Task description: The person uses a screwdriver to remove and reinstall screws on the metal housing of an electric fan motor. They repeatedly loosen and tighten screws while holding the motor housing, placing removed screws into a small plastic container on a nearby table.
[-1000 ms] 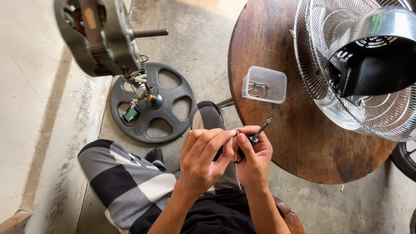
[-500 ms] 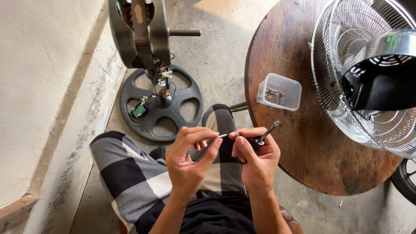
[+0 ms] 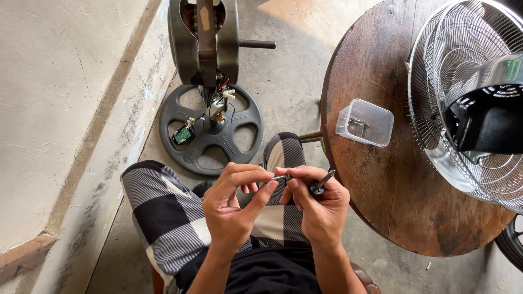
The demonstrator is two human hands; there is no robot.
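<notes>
Both hands meet over the lap, just near of the round wooden counter [image 3: 381, 218]. The left hand [image 3: 231, 209] has its thumb and forefinger pressed together on the near-left end of a thin metal piece [image 3: 281, 177], too small to identify. The right hand [image 3: 318, 204] is curled, its fingertips closed on the other end of that piece, and a slim metal tool [image 3: 321, 182] sticks out of it, pointing up and to the right toward the counter's edge. The thin piece lies roughly left to right between the two hands, so both grip it; neither hand is clearly nearer.

A clear plastic tub [image 3: 366, 122] stands on the counter, far and to the right of the hands and well apart from them. It holds what look like a few small metal parts, too small to make out. To its right a fan head lies on the counter, its wire grille [image 3: 436, 92] spread wide and its black motor housing [image 3: 485, 117] on top.

On the floor, far and to the left of the hands, stands a round grey fan base [image 3: 180, 117] with cut-out openings. A small green circuit board [image 3: 183, 134] and loose wires rest on it, and a grey column housing [image 3: 204, 38] rises from it with a rod sticking out to the right. The person wears checked black-and-white shorts [image 3: 163, 212]
</notes>
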